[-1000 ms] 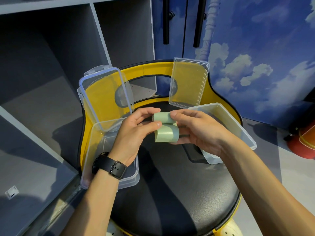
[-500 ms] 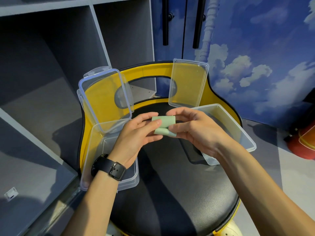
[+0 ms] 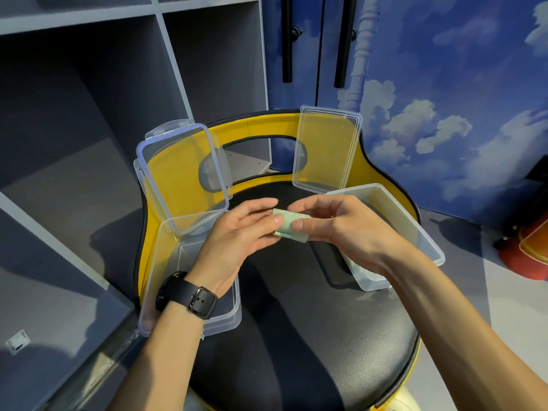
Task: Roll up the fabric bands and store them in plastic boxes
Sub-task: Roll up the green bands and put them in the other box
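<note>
Head view: two hands pinch one green fabric band point(image 3: 289, 225) over the black chair seat point(image 3: 296, 336); left hand point(image 3: 237, 238) and right hand point(image 3: 347, 229) fingers curl around its ends; two clear plastic boxes, left box point(image 3: 189, 321) and right box point(image 3: 415, 226), sit open, two lids upright; one watch point(image 3: 186, 295).

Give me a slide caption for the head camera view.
Both hands roll a green fabric band between two open plastic boxes.
</note>
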